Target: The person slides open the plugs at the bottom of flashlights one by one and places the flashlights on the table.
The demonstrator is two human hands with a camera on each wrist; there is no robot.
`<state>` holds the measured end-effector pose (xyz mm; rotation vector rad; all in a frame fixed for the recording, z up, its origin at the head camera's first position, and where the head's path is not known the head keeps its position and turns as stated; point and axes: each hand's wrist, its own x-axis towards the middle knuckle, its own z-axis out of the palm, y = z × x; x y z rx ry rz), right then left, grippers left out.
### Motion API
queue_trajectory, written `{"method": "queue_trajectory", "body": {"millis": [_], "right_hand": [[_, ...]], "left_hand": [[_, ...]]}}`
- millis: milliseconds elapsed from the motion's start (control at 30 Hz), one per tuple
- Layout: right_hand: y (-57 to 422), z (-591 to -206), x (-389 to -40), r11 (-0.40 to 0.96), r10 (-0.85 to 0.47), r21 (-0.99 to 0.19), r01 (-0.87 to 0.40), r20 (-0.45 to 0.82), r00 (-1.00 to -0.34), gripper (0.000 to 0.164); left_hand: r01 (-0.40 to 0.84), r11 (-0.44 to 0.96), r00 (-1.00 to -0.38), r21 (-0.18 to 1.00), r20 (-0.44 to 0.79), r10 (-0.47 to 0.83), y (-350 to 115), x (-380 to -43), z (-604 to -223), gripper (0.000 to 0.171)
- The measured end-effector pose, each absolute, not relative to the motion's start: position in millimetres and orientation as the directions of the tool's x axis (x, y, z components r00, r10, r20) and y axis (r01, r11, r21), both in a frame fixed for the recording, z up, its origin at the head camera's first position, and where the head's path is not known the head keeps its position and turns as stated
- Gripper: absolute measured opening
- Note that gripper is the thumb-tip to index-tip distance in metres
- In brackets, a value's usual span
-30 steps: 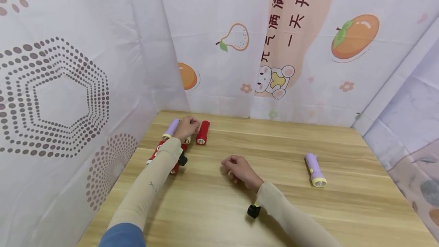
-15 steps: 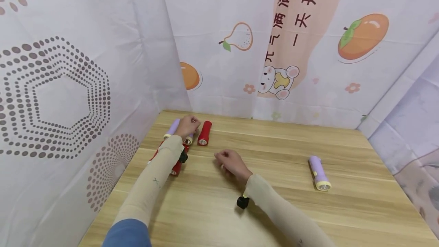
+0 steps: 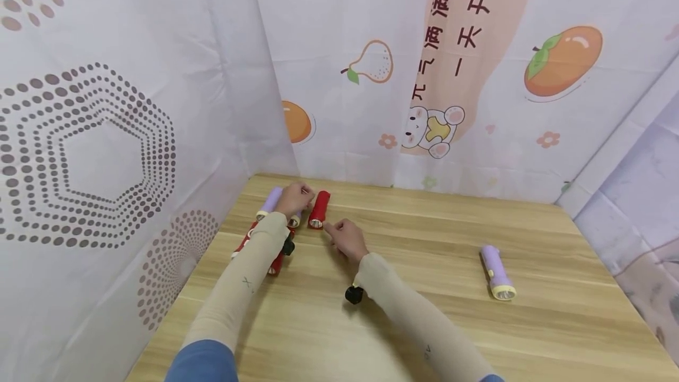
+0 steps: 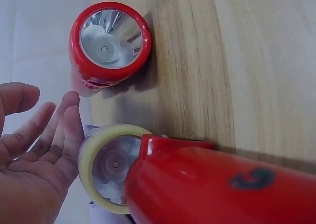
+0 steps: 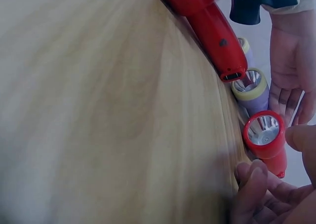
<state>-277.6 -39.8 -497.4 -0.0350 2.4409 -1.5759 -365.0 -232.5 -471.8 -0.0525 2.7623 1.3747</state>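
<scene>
Red, the torch [image 3: 319, 210] lies between left hand [image 3: 296, 198] and right hand [image 3: 347, 237] (fingers loosely parted, neither gripping anything), presumably lined up with the lilac torch [image 5: 256, 103] beside it.

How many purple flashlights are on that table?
3 in view: the right flashlight, lying alone; the far-left flashlight; and the middle flashlight, partly hidden by the left hand. The left sleeve may hide more.

2 arms [image 3: 230, 293] reach out
The left hand [image 3: 295, 199] is farther out, fingers [image 4: 72, 129] loose; the right hand [image 3: 347, 237] is nearer, fingers bent.
</scene>
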Motion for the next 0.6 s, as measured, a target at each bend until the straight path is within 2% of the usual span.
{"method": "queue_trajectory", "body": {"millis": [333,600], "right_hand": [[-64.1,-496.1,-294.0,0.568,-0.086,-0.813,0.129,-0.214,-0.973,0.062],[-70.5,-497.1,-301.3,0.644,-0.081,-0.758,0.103,-0.202,-0.976,0.065]], "left_hand": [[-0.036,0.61,-0.998,0.792,-0.06,0.019,-229.4,-361.8,-472.5,0.021],[0.049,0.678,-0.997,0.734,0.001,0.071,-216.5,-354.5,-466.2,0.023]]}}
